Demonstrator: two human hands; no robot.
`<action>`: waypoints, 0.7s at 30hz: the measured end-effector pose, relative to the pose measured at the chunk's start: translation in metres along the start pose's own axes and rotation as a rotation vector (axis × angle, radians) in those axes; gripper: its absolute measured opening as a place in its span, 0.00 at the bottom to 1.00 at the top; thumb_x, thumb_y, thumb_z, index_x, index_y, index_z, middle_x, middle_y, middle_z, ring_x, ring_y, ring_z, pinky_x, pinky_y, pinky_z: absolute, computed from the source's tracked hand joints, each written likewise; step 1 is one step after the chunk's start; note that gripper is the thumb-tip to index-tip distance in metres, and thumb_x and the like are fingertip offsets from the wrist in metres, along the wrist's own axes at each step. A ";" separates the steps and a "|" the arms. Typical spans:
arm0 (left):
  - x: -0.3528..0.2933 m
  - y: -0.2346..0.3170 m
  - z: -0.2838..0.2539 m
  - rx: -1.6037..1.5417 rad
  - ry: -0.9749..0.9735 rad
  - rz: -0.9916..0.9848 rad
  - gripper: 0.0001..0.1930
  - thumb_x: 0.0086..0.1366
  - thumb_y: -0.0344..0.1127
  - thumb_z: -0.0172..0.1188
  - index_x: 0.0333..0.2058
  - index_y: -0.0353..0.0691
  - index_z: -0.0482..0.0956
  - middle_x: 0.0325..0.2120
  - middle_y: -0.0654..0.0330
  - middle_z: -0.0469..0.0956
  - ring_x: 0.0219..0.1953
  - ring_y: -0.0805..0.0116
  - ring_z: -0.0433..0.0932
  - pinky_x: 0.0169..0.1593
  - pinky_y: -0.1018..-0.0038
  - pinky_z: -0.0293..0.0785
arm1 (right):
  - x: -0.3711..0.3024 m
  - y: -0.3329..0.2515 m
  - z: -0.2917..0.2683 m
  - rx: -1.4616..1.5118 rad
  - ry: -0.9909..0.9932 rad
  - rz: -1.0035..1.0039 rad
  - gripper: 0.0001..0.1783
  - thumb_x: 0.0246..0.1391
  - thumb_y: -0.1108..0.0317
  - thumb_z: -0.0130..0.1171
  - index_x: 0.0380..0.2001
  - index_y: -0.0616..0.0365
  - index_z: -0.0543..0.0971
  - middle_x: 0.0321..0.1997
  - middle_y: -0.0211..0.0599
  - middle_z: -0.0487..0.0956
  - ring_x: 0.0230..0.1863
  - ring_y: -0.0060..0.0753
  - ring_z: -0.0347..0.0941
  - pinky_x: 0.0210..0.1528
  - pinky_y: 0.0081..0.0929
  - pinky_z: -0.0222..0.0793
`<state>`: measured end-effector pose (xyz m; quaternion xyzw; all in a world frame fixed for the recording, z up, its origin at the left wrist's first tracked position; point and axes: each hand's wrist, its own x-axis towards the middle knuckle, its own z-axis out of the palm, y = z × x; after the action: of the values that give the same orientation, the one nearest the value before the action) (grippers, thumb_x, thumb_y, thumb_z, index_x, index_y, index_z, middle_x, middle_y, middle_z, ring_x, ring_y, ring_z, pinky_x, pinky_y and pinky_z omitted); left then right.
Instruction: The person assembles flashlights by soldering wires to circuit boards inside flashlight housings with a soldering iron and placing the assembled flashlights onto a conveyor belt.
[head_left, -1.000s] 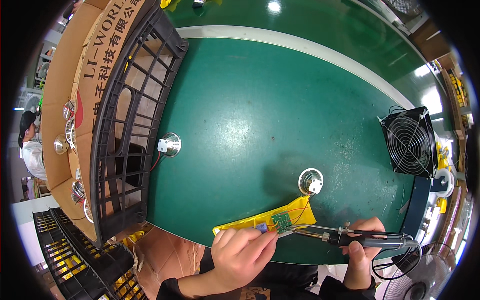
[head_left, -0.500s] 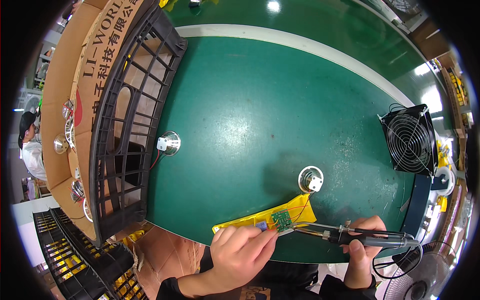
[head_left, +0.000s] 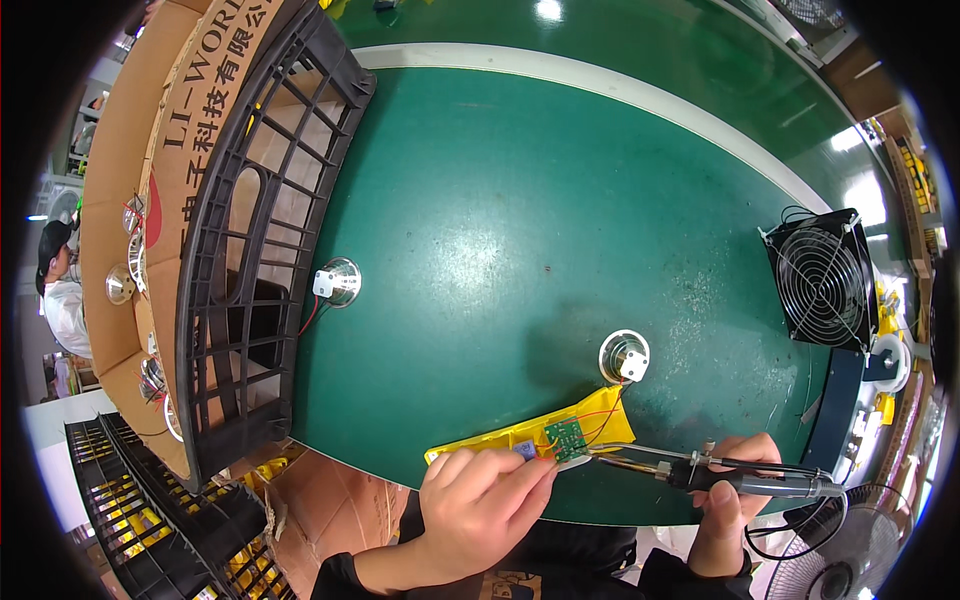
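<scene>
Right hand (head_left: 730, 508) curled snugly round soldering iron (head_left: 696, 476), long axis sideways, tip leftward.

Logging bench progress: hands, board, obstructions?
Right hand grips soldering iron, tip near green circuit board. Left hand at board's near edge, hold unclear. Board over yellow casing. Silver-rimmed round part by casing's right end, apparently clear of iron.

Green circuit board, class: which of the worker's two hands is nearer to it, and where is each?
Left. The left hand has its fingertips at the circuit board's lower-left edge; the right hand is farther off to its right, gripping the soldering iron.
</scene>
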<state>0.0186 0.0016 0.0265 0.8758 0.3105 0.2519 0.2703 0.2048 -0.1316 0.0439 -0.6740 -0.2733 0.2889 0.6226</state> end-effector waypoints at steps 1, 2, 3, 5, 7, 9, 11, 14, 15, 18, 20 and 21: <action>0.000 0.000 0.000 -0.002 0.001 -0.001 0.10 0.40 0.30 0.66 0.24 0.43 0.77 0.19 0.69 0.67 0.17 0.71 0.64 0.20 0.76 0.57 | 0.000 0.000 0.000 0.015 0.001 -0.001 0.19 0.38 0.58 0.62 0.22 0.61 0.68 0.14 0.36 0.71 0.12 0.19 0.63 0.15 0.13 0.58; 0.000 0.001 0.000 -0.001 0.001 -0.001 0.10 0.40 0.30 0.66 0.24 0.43 0.77 0.19 0.69 0.67 0.17 0.71 0.64 0.20 0.76 0.57 | 0.000 0.001 0.000 0.015 0.001 -0.002 0.19 0.38 0.58 0.62 0.22 0.61 0.68 0.14 0.36 0.71 0.12 0.19 0.63 0.15 0.13 0.58; 0.000 0.002 -0.001 -0.008 -0.006 -0.024 0.10 0.38 0.28 0.66 0.23 0.43 0.77 0.18 0.69 0.68 0.18 0.71 0.64 0.22 0.76 0.58 | 0.001 0.003 0.002 0.024 0.009 -0.055 0.19 0.39 0.58 0.62 0.22 0.62 0.66 0.14 0.34 0.68 0.09 0.16 0.60 0.12 0.11 0.56; 0.000 0.003 -0.001 -0.016 -0.011 -0.045 0.10 0.37 0.26 0.66 0.22 0.42 0.78 0.18 0.68 0.69 0.19 0.72 0.65 0.24 0.76 0.59 | 0.001 0.002 0.002 0.032 0.018 -0.109 0.20 0.40 0.59 0.61 0.23 0.63 0.64 0.14 0.32 0.65 0.07 0.12 0.56 0.09 0.08 0.55; 0.002 0.004 -0.001 -0.009 -0.014 -0.058 0.10 0.37 0.26 0.66 0.22 0.42 0.77 0.18 0.68 0.68 0.19 0.71 0.66 0.24 0.76 0.60 | -0.001 -0.003 0.001 0.057 0.023 -0.048 0.19 0.40 0.59 0.62 0.24 0.61 0.66 0.14 0.34 0.68 0.11 0.18 0.62 0.14 0.12 0.58; 0.002 0.004 -0.001 -0.008 -0.008 -0.055 0.10 0.37 0.26 0.66 0.22 0.42 0.77 0.18 0.68 0.68 0.19 0.71 0.66 0.24 0.76 0.61 | -0.002 -0.001 -0.002 0.064 0.019 -0.062 0.19 0.40 0.60 0.61 0.25 0.61 0.66 0.14 0.34 0.68 0.11 0.17 0.62 0.14 0.12 0.58; 0.002 0.004 0.000 -0.008 -0.002 -0.049 0.10 0.37 0.26 0.66 0.22 0.42 0.77 0.18 0.68 0.68 0.19 0.70 0.67 0.24 0.76 0.61 | -0.002 0.000 -0.003 0.070 0.018 -0.077 0.18 0.40 0.60 0.61 0.25 0.62 0.66 0.14 0.33 0.68 0.11 0.17 0.62 0.14 0.12 0.58; 0.002 0.004 -0.001 -0.006 0.013 -0.037 0.09 0.37 0.26 0.65 0.22 0.42 0.77 0.18 0.67 0.69 0.20 0.70 0.67 0.24 0.76 0.61 | -0.004 0.000 -0.003 0.096 0.032 -0.071 0.18 0.41 0.61 0.61 0.25 0.62 0.66 0.14 0.33 0.67 0.11 0.17 0.62 0.14 0.12 0.58; 0.001 0.004 -0.002 -0.021 0.007 -0.044 0.10 0.38 0.26 0.66 0.23 0.42 0.77 0.18 0.66 0.69 0.20 0.69 0.67 0.25 0.76 0.62 | -0.004 0.002 -0.002 0.087 0.056 -0.093 0.19 0.41 0.60 0.61 0.24 0.63 0.65 0.13 0.32 0.66 0.09 0.15 0.59 0.12 0.10 0.56; 0.000 0.005 -0.011 -0.079 -0.009 -0.062 0.11 0.37 0.27 0.66 0.24 0.41 0.77 0.20 0.65 0.70 0.21 0.69 0.68 0.27 0.76 0.64 | -0.009 0.004 -0.005 0.087 0.091 -0.133 0.21 0.41 0.58 0.61 0.23 0.63 0.64 0.12 0.31 0.65 0.07 0.13 0.57 0.09 0.08 0.54; -0.004 0.000 -0.021 -0.126 -0.048 -0.045 0.17 0.36 0.30 0.69 0.30 0.39 0.76 0.25 0.61 0.70 0.26 0.67 0.70 0.31 0.75 0.67 | -0.014 0.005 -0.013 0.100 0.103 -0.158 0.21 0.41 0.58 0.61 0.23 0.63 0.64 0.12 0.32 0.65 0.07 0.13 0.57 0.10 0.09 0.54; -0.004 -0.002 -0.024 -0.121 -0.043 -0.030 0.17 0.36 0.30 0.69 0.30 0.39 0.76 0.25 0.61 0.70 0.26 0.67 0.70 0.31 0.75 0.67 | -0.018 0.006 -0.018 0.112 0.098 -0.146 0.19 0.41 0.60 0.60 0.24 0.63 0.65 0.13 0.32 0.66 0.08 0.15 0.59 0.12 0.10 0.56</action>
<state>0.0002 0.0075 0.0414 0.8582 0.3020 0.2473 0.3333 0.2053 -0.1575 0.0395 -0.6296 -0.2745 0.2242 0.6913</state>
